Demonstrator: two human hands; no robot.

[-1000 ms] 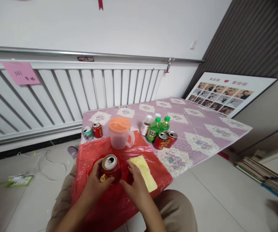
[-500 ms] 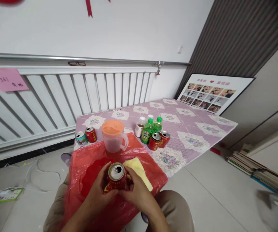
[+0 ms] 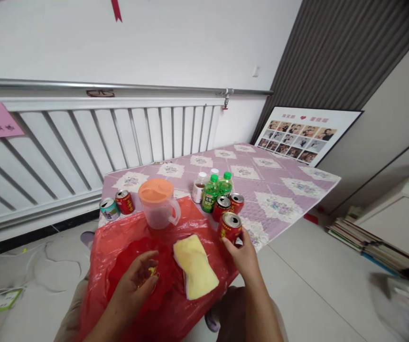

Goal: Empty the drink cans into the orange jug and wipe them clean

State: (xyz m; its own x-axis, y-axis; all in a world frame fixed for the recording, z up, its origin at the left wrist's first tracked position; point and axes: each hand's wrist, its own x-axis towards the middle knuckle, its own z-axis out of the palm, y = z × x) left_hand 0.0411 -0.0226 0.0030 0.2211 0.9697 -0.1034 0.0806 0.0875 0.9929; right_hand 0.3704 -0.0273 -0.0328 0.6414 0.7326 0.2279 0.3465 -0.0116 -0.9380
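Right hand (image 3: 242, 251) grasps opened red drink can (image 3: 228, 233) near desk's (image 3: 286, 202) right edge; not yet released, base contact unclear. Two similar cans (image 3: 238, 204) already stand just beyond. Left hand (image 3: 137, 280) empty, half-curled above red dish (image 3: 126, 259).

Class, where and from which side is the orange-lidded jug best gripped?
Probably by its handle, coming from the person's right: the jug stands upright and the looped handle juts out that way. The right hand holds a red can, so it would need freeing first.
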